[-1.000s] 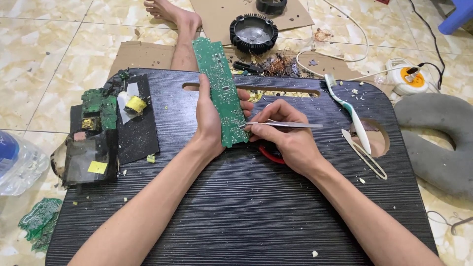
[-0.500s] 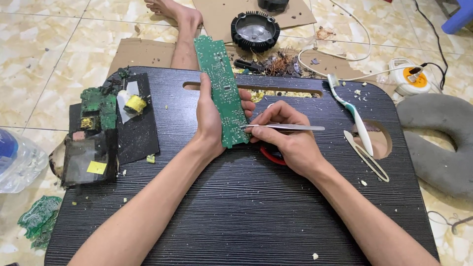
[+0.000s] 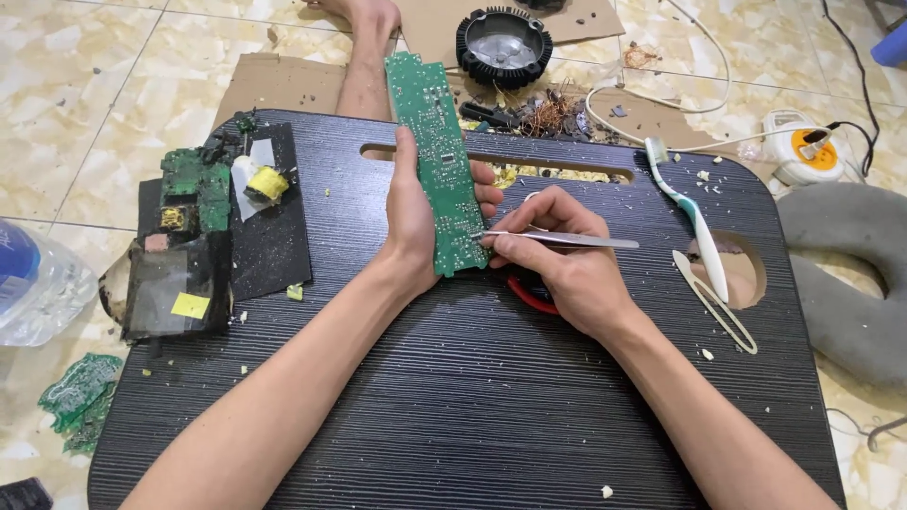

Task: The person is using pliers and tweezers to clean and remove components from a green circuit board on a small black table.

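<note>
My left hand [image 3: 413, 225] grips a long, narrow green circuit board [image 3: 434, 132] and holds it tilted above the black ribbed lap table [image 3: 472, 397]. My right hand [image 3: 565, 263] pinches metal tweezers [image 3: 567, 240], whose tips touch the lower right edge of the board. Under my right hand a red-handled tool [image 3: 527, 297] lies partly hidden on the table.
On the table's left lie a small green board with a yellow part [image 3: 198, 184] and a black plate [image 3: 179, 283]. A toothbrush [image 3: 690, 212] and pale plastic tweezers [image 3: 713, 302] lie at the right. A black round heat sink [image 3: 504, 42], copper wire scraps, a bottle [image 3: 33, 283] and a grey cushion [image 3: 850, 274] surround the table.
The hands, board and tweezers keep the same pose; only the view has shifted slightly.
</note>
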